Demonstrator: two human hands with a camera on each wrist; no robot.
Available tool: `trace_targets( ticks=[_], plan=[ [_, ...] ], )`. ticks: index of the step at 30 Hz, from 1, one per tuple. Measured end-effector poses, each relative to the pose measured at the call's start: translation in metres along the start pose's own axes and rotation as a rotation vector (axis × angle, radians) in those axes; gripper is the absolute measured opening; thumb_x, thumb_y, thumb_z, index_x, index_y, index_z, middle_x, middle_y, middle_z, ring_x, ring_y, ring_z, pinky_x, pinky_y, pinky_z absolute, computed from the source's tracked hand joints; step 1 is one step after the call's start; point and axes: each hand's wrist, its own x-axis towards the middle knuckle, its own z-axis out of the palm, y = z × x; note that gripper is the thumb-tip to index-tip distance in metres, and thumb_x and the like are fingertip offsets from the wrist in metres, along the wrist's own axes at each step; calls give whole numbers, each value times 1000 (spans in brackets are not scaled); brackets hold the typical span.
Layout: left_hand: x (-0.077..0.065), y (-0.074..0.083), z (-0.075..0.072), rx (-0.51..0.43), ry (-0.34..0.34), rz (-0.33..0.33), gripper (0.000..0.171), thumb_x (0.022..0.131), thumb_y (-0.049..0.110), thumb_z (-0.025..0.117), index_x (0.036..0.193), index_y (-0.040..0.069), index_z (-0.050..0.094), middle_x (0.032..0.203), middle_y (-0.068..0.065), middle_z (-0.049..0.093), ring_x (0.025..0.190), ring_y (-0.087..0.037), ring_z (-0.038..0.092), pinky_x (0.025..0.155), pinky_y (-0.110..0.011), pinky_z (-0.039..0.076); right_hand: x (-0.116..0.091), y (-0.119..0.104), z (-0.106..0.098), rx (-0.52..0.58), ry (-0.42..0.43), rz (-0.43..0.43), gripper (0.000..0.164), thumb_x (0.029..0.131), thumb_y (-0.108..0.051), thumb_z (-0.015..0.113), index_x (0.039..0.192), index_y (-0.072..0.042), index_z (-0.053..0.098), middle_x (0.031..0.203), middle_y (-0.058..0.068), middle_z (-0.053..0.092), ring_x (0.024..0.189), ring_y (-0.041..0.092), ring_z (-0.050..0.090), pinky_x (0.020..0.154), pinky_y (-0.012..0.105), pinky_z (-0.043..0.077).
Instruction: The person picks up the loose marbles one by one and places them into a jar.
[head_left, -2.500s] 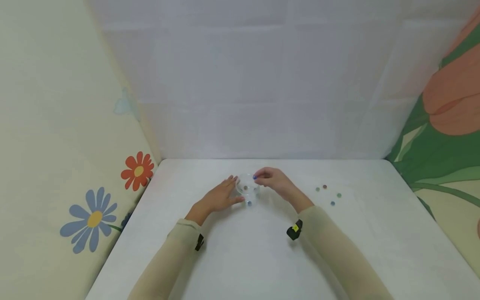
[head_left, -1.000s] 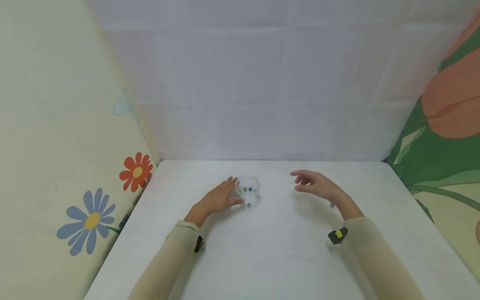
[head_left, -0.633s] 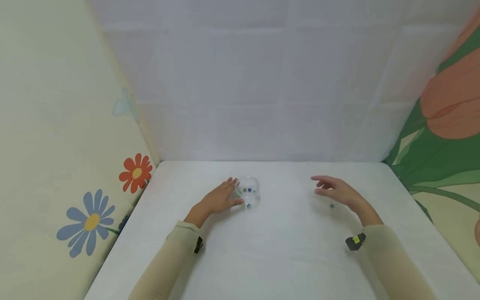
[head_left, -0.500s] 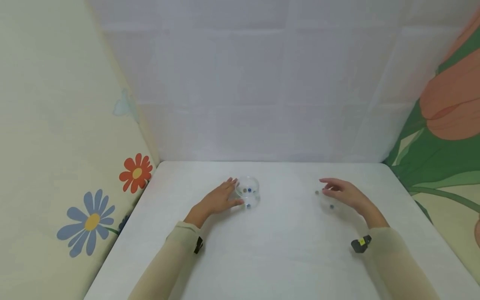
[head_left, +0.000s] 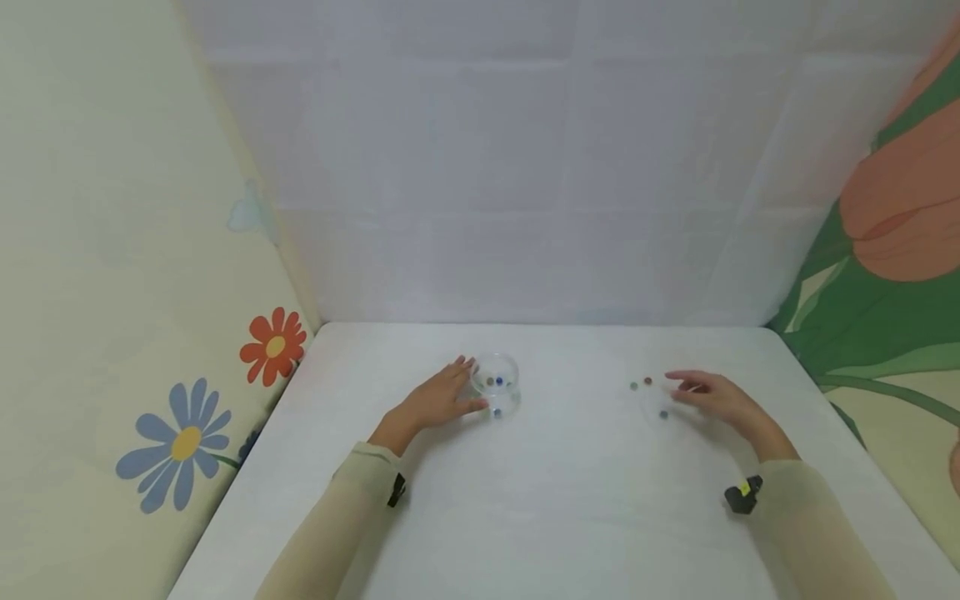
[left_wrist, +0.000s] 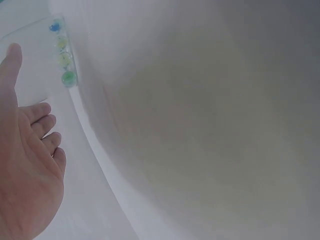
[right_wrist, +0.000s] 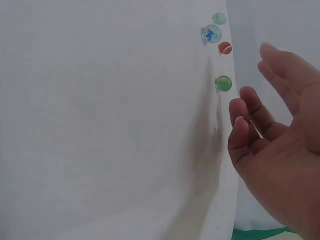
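Observation:
My left hand (head_left: 438, 397) lies beside a clear cup (head_left: 508, 400), its fairly straight fingers and thumb right at the cup's side. Several marbles sit in that cup; the left wrist view has a blue marble (left_wrist: 55, 25), two yellowish ones and a green marble (left_wrist: 68, 78) along its bottom. Over on the right, my right hand (head_left: 716, 397) hovers with loosely bent fingers and nothing held. Close to its fingertips are a red marble (right_wrist: 225, 48), a green marble (right_wrist: 223, 83), a pale green marble (right_wrist: 219, 18) and a clear marble with blue inside (right_wrist: 212, 34).
Everything stands on a white-covered table (head_left: 555, 500). A white cloth backdrop (head_left: 480, 167) rises behind its far edge. Flower-patterned panels flank both sides, with a blue flower (head_left: 183, 444) on the left one. Each wrist bears a small black camera (head_left: 742, 495).
My right hand let go of a blue marble at the cup, where it now lies inside, then moved right to the loose marbles. The left hand has stayed beside the cup.

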Motion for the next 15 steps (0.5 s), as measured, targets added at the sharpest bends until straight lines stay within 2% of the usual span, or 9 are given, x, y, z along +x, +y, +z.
trace_targets(
  ticks=[10, 15],
  plan=[
    [0, -1, 3, 15, -7, -21, 90, 99, 64, 49, 162, 7, 20, 169, -12, 16, 157, -29, 10, 127, -46, 15, 2, 19, 1, -3, -31, 94, 57, 99, -30, 66, 148, -6, 50, 139, 29, 52, 124, 43, 51, 94, 52, 53],
    [1, -2, 2, 29, -9, -17, 90, 99, 65, 49, 162, 7, 20, 168, -13, 17, 157, -29, 10, 127, -46, 15, 5, 20, 2, -13, -31, 80, 57, 98, -28, 67, 147, -3, 51, 135, 28, 54, 120, 42, 52, 95, 54, 51]
  ],
)
